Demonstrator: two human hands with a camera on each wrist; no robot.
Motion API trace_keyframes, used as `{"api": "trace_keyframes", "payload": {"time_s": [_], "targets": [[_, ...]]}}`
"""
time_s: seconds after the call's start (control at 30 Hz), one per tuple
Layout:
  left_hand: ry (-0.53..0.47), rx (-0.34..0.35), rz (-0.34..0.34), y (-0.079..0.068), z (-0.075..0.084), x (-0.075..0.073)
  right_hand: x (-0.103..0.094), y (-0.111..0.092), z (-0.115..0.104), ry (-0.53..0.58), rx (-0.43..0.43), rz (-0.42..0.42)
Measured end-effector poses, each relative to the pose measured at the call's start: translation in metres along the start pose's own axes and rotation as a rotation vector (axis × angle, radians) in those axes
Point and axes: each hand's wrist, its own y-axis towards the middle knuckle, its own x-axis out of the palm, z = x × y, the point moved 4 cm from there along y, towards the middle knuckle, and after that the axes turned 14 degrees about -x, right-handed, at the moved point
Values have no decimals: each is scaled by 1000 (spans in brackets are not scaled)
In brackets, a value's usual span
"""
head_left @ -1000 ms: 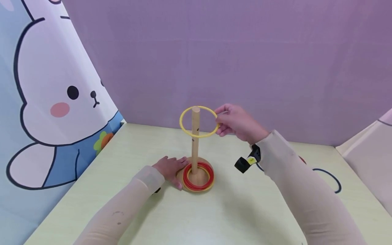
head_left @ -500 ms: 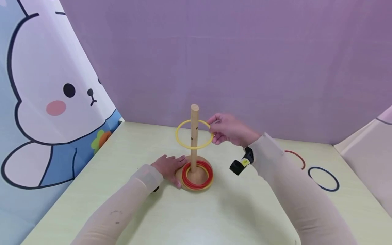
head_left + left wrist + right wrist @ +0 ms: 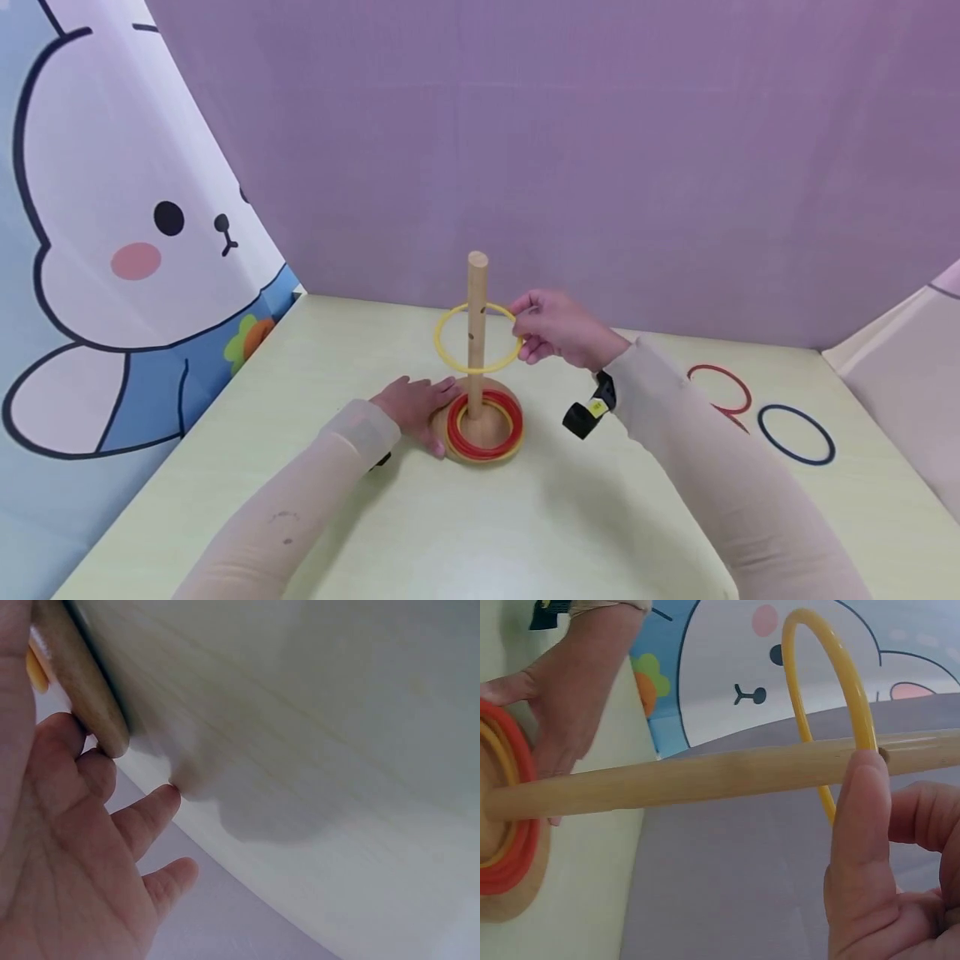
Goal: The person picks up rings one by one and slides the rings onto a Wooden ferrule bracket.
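My right hand (image 3: 562,329) pinches the edge of a yellow ring (image 3: 450,360) between thumb and fingers. In the right wrist view the ring (image 3: 845,667) encircles an upright wooden peg (image 3: 705,776), partway down its length. The peg (image 3: 477,287) rises from a round wooden base (image 3: 483,427). Red and yellow rings (image 3: 512,408) lie stacked on that base around the peg's foot. My left hand (image 3: 416,408) rests at the base's left side, thumb toward the front. The left wrist view has its fingers spread, touching the base's edge (image 3: 90,694).
On the table (image 3: 600,533) to the right lie a red ring (image 3: 738,387) and a blue ring (image 3: 828,442), with another reddish piece partly hidden by my right sleeve (image 3: 720,458). A purple curtain (image 3: 600,167) backs the table, and a cartoon-print cloth (image 3: 112,208) hangs at the left.
My right hand has lowered the yellow ring from the peg's top to partway down it. The left hand stays on the base. The red ring at the right has come into fuller view.
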Motion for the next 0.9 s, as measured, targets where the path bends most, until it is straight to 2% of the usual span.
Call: {"api": "trace_keyframes", "payload": {"time_s": [0.23, 0.5, 0.9], "targets": [[-5, -17, -4, 3, -2, 1, 4, 0, 22, 10, 3, 25], [-17, -18, -14, 3, 1, 0, 6, -10, 54, 44, 23, 86], [-29, -33, -4, 1, 1, 0, 11, -16, 85, 78, 28, 130]]}}
